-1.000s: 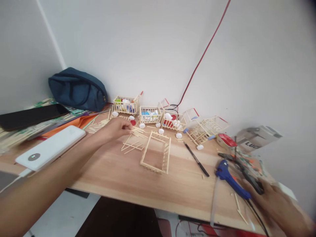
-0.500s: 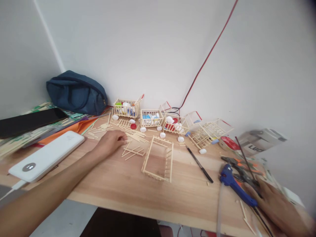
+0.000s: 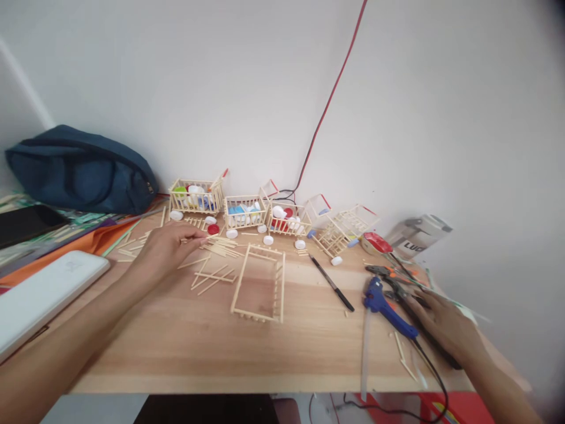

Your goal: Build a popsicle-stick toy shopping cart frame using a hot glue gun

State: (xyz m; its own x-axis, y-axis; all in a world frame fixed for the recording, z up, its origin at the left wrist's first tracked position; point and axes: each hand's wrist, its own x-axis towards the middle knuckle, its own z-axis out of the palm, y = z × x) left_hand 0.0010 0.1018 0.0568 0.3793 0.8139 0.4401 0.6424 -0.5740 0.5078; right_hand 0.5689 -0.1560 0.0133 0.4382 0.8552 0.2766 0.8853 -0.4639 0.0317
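Observation:
My left hand (image 3: 165, 247) reaches over the loose wooden sticks (image 3: 223, 247), its thumb and forefinger pinched on what looks like a thin stick. In front of it stands a rectangular stick frame (image 3: 236, 288) with short rungs along its edges. More sticks lie crossed (image 3: 214, 278) to the frame's left. On the right side, my right hand (image 3: 444, 321) closes over the dark handles of a pair of pliers (image 3: 435, 338), which lies on the table. The blue glue gun (image 3: 391, 315) lies just left of the pliers. Part of the pliers is hidden under my fingers.
Small stick carts (image 3: 196, 197) with white wheels line the wall; several carry bottle caps. A pen (image 3: 331, 282) lies right of the frame. A white power bank (image 3: 53, 294), a phone (image 3: 30, 225) and a blue bag (image 3: 82, 171) are at left. A cable (image 3: 436, 371) hangs over the front edge.
The view has swung right, so things sit further left in it. My left hand has shifted slightly up the stick pile. My right hand has come over the pliers' handles.

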